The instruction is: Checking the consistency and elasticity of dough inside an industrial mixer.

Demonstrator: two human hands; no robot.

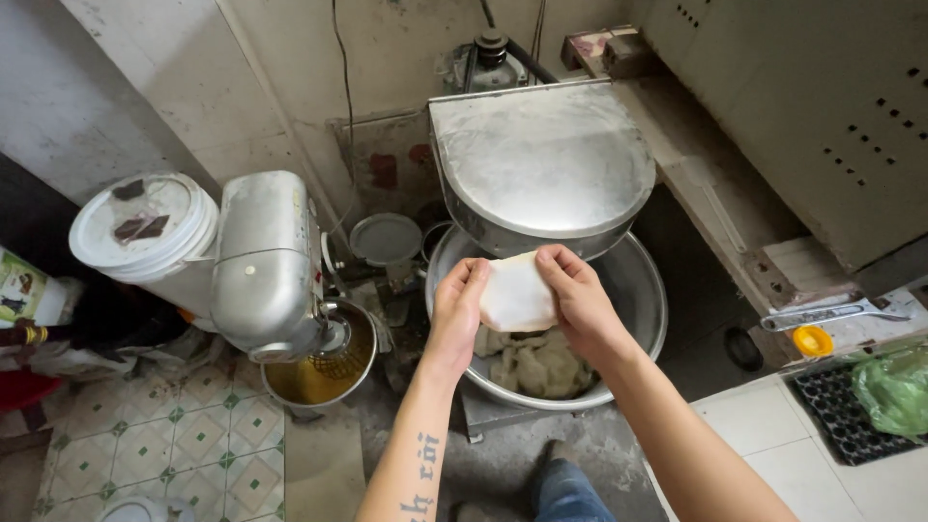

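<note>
My left hand (pixel 457 302) and my right hand (pixel 577 295) together hold a pale white lump of dough or fat (pixel 517 293), gripping it from either side. They hover above a large steel mixing bowl (pixel 639 280) that holds rough beige dough (pixel 541 365). The bowl sits under the flat metal head of a big floor mixer (pixel 541 159).
A smaller stand mixer (pixel 266 261) with a bowl of yellow liquid (pixel 314 377) stands to the left. A white lidded bucket (pixel 145 227) sits behind it. At right are a tiled counter (pixel 783 435), a black tray (pixel 841 411), a green bag (pixel 894 387), a wrench (pixel 831 312) and an orange cap (pixel 813 339).
</note>
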